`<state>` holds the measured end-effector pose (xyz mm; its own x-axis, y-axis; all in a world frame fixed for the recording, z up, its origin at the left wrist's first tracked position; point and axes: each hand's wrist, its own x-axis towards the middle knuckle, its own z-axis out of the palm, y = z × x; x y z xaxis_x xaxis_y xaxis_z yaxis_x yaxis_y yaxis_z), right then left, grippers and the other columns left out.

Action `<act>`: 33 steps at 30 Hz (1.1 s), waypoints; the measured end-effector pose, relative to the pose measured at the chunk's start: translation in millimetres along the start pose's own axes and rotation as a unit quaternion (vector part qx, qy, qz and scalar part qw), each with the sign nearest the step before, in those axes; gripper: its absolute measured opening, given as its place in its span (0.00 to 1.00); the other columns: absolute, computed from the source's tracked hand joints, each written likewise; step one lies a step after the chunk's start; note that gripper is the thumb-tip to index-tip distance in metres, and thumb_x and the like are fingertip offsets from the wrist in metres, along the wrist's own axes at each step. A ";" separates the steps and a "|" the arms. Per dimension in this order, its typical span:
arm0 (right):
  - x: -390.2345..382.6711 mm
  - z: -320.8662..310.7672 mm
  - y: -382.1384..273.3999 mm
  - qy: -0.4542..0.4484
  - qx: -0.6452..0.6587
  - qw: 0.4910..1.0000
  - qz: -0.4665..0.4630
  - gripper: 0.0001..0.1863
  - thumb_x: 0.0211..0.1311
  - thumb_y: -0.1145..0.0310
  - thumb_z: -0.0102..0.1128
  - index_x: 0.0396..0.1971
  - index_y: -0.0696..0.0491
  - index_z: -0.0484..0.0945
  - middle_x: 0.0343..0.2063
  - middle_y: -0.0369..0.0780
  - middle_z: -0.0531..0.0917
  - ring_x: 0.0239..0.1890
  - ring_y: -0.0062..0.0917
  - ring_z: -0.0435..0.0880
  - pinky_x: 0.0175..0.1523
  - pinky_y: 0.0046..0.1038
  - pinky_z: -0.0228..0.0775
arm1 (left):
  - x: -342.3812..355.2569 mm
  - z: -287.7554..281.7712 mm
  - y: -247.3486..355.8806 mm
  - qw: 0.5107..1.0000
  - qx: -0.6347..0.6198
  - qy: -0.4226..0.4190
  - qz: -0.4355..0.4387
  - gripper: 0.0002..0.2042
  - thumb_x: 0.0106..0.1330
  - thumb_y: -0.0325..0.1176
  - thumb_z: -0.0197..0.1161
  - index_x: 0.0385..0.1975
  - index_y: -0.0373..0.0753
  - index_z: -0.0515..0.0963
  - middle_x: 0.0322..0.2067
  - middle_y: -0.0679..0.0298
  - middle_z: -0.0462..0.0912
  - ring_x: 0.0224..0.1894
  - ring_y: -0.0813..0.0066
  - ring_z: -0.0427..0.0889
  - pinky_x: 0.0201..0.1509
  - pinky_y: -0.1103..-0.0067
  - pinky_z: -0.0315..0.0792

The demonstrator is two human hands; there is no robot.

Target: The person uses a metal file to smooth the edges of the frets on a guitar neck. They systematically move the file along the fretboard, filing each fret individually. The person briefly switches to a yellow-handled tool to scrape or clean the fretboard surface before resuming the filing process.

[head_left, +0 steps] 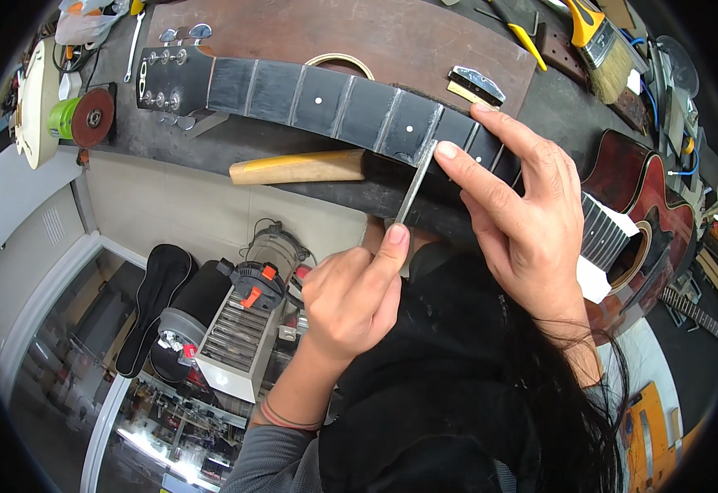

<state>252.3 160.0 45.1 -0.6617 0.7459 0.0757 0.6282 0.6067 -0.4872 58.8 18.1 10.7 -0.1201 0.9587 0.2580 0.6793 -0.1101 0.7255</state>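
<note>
Two hands meet at the neck (pixel 324 92), and everything turns on one crossing: neck running side to side, metal strip (pixel 414 191) cutting across it from the near side. Watch the axes! From the headstock (pixel 160 82) at its left end, the neck slopes gently nearer toward the right; the strip lies close to square with it, its far end up at the neck's near edge, roughly in line with a pale cross line (pixel 434 125). Whether that end bears down on the neck or only sits over its edge, I can't tell.

The left hand (pixel 349 296), off the neck's near side, has the strip's near end pinched, thumb laid along it, other fingers curled tight. So the neck lies ahead of this hand, the strip bridging the gap.

Nearer of the pair is the right hand (pixel 527 197), over the neck's right part, loosely spread, gripping nothing that shows. One fingertip (pixel 447 150) sits right by the strip's far end, touching or nearly; another (pixel 480 108) reaches across toward the neck's far edge. Just off the neck's near side, left of the strip: a wooden bar (pixel 297 168).
</note>
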 end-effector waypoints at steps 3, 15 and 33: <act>1.0 1.0 -2.1 0.000 -0.001 1.000 -0.002 0.34 0.53 0.81 0.76 0.63 0.40 0.91 0.68 0.44 0.85 0.64 0.42 0.86 0.66 0.41 0.74 | 11.8 6.5 -0.7 1.000 0.011 0.008 -0.002 0.30 0.55 0.15 0.72 0.64 0.33 0.88 0.24 0.62 0.75 0.20 0.64 0.76 0.28 0.70 0.74; 1.0 -0.2 -2.1 -0.007 0.002 1.000 0.005 0.35 0.52 0.81 0.76 0.63 0.39 0.92 0.68 0.44 0.85 0.64 0.41 0.86 0.65 0.40 0.75 | 37.7 12.7 -6.6 1.000 -0.024 0.002 0.005 0.32 0.54 0.14 0.73 0.65 0.34 0.87 0.26 0.61 0.78 0.21 0.65 0.77 0.27 0.70 0.74; -0.7 2.0 -1.3 -0.008 -0.006 1.000 0.001 0.34 0.54 0.80 0.76 0.63 0.39 0.91 0.68 0.43 0.85 0.63 0.41 0.86 0.65 0.39 0.75 | -0.8 3.7 -6.8 1.000 -0.010 0.011 0.005 0.31 0.56 0.13 0.73 0.65 0.34 0.87 0.24 0.62 0.76 0.21 0.64 0.77 0.27 0.69 0.74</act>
<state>251.1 158.1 44.0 -0.6666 0.7429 0.0611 0.6345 0.6086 -0.4766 56.9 19.1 3.3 -0.1299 0.9513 0.2794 0.6659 -0.1251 0.7355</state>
